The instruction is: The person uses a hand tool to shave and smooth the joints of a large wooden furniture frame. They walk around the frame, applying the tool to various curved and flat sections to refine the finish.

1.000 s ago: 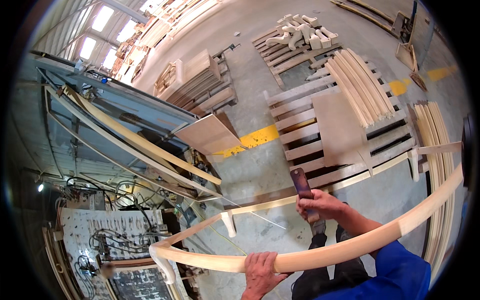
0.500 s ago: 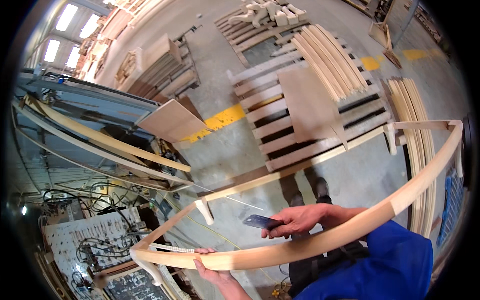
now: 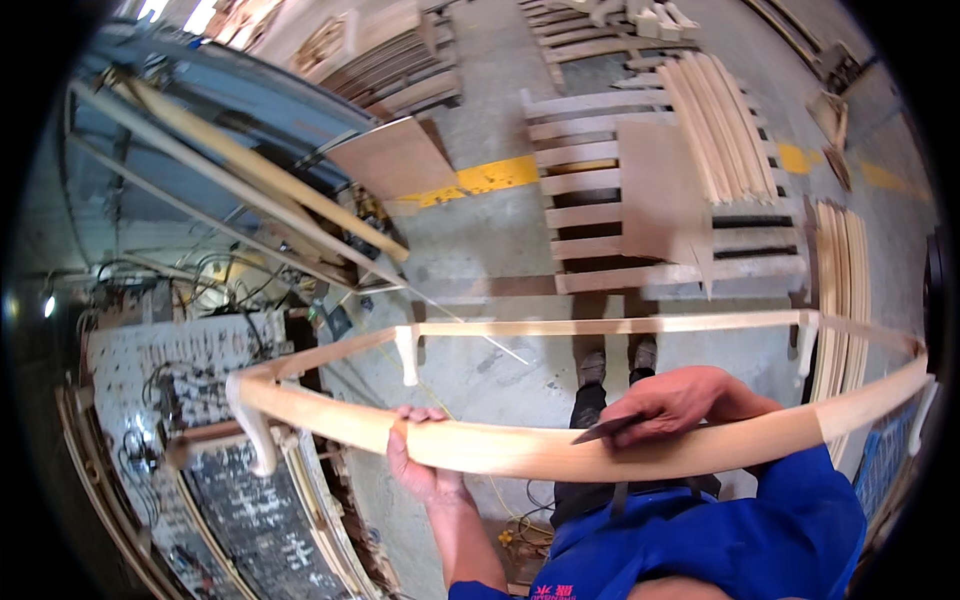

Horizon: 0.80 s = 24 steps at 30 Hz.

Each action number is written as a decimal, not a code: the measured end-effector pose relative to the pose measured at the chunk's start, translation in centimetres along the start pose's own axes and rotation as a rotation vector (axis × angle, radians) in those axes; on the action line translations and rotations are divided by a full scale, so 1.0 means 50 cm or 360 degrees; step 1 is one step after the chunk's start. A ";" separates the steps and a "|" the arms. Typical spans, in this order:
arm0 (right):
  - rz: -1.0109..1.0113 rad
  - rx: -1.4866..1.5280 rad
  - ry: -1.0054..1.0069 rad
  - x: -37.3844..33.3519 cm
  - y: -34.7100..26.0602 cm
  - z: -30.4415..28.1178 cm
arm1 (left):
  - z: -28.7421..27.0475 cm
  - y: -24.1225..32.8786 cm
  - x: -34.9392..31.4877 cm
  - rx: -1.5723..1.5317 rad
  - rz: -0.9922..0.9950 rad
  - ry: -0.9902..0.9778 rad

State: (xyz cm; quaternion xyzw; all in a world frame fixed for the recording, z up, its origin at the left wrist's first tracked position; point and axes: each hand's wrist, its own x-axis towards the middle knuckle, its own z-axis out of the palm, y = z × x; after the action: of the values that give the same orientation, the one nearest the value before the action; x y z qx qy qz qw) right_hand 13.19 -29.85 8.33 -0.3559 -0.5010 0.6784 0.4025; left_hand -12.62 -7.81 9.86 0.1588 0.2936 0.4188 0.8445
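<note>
A long wooden frame with curved legs spans the view in front of me, its bowed front rail [image 3: 530,450] nearest my body. My left hand [image 3: 425,455] is closed round this rail left of its middle, fingers over the top edge. My right hand [image 3: 665,405] grips a thin, dark, flat scraper [image 3: 605,428], held nearly edge-on against or just above the rail's upper face, right of the middle. I cannot tell whether its edge touches the wood. Pale curved legs [image 3: 250,430] stand at the frame's corners, and a straight back rail [image 3: 600,326] runs across the far side.
Beyond the frame lies a slatted pallet [image 3: 580,215] bearing a brown board [image 3: 660,190] and stacked curved strips [image 3: 715,130]. More strips [image 3: 840,300] stand at the right. A stained bench with hoses [image 3: 190,370] is at the left, below a metal rack [image 3: 220,110].
My right hand has moved right and toward me, bringing the scraper from inside the frame to the front rail. My left hand keeps its grip; the view has shifted.
</note>
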 end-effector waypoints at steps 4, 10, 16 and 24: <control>-0.0002 0.0045 0.0018 -0.045 -0.058 0.020 | 0.066 0.007 -0.035 0.0029 0.0079 0.0013; 0.0037 0.0049 0.0173 -0.150 -0.133 0.043 | 0.171 -0.020 -0.072 -0.0059 0.0014 -0.0106; 0.0108 0.0013 0.0478 -0.239 -0.195 0.072 | 0.263 -0.061 -0.085 -0.0064 -0.0050 -0.0324; 0.0155 0.0338 0.1553 -0.312 -0.319 0.147 | 0.394 -0.153 -0.057 -0.0238 -0.0299 -0.0510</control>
State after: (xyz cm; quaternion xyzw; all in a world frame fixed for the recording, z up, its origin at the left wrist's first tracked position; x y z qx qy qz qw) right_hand 16.27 -44.05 26.79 -0.6118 -0.1654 0.4981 0.5918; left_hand 3.09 -15.13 22.25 0.1322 0.1371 0.3282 0.9252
